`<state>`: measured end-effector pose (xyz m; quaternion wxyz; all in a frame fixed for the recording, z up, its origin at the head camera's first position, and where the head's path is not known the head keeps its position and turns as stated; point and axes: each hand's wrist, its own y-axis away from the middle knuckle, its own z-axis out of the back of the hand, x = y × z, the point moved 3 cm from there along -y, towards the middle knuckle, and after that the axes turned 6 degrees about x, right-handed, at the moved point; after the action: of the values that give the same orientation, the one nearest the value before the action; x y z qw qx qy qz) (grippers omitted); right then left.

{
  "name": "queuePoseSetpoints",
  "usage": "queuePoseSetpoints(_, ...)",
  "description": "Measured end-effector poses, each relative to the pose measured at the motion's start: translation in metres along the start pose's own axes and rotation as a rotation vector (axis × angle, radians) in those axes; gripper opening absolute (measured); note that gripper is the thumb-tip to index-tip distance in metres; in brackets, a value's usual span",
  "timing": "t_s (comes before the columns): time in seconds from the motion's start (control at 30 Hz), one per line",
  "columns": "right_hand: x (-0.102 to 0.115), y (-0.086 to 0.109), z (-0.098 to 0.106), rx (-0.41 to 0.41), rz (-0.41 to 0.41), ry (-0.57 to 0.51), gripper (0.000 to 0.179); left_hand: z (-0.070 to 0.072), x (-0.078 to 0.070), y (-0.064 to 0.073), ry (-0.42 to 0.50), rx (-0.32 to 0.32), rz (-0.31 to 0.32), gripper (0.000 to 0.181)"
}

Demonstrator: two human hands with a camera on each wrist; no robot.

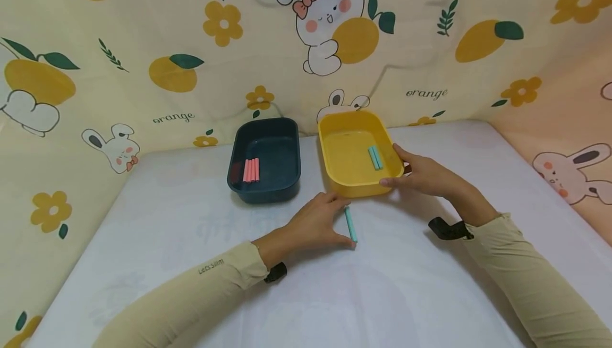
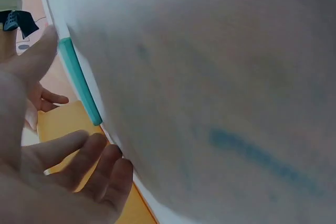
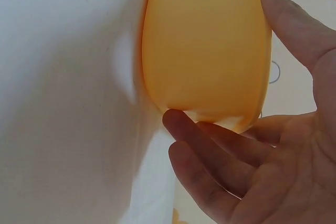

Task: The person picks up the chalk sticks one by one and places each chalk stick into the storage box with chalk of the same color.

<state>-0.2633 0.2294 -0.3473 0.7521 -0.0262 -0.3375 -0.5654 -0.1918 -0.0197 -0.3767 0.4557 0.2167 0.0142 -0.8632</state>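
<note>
A turquoise stick of chalk (image 1: 351,224) is in front of the yellow container (image 1: 362,191). My left hand (image 1: 315,224) spans it lengthwise, thumb at the near end and fingertips at the far end. In the left wrist view the chalk (image 2: 80,81) lies between thumb and fingers, its lower end close to the fingertips. My right hand (image 1: 425,176) grips the yellow container by its near right corner, with the thumb on the right side and fingers round the front. Inside the container are two turquoise chalks (image 1: 375,158), lying side by side.
To the left of the yellow container stands a dark blue container (image 1: 265,195) with several pink chalks (image 1: 251,170). Both are near the back of the white tabletop (image 1: 306,295). A patterned curtain (image 1: 158,34) hangs behind and along the sides.
</note>
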Motion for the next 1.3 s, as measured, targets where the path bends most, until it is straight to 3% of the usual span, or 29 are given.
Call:
queuePoseSetpoints(0.13,0.0034,0.001,0.0019,-0.009,0.0,-0.004,0.118,-0.0009,0.0012,0.0014,-0.037,-0.011,-0.019,0.091)
queuePoseSetpoints(0.33,0.0026,0.0017,0.0013,-0.003,-0.015,-0.003,0.12,-0.0041,0.0019,-0.0001,-0.02,-0.001,-0.027,0.085)
queuePoseSetpoints(0.6,0.0009,0.0025,-0.0013,-0.004,-0.004,-0.011,0.119,-0.0061,-0.0005,0.0009,-0.046,0.023,-0.015,0.078)
queuePoseSetpoints(1.3,-0.0017,-0.0011,0.0004,0.0,0.001,-0.009,0.12,-0.0046,-0.0036,0.0009,-0.059,0.041,0.032,0.078)
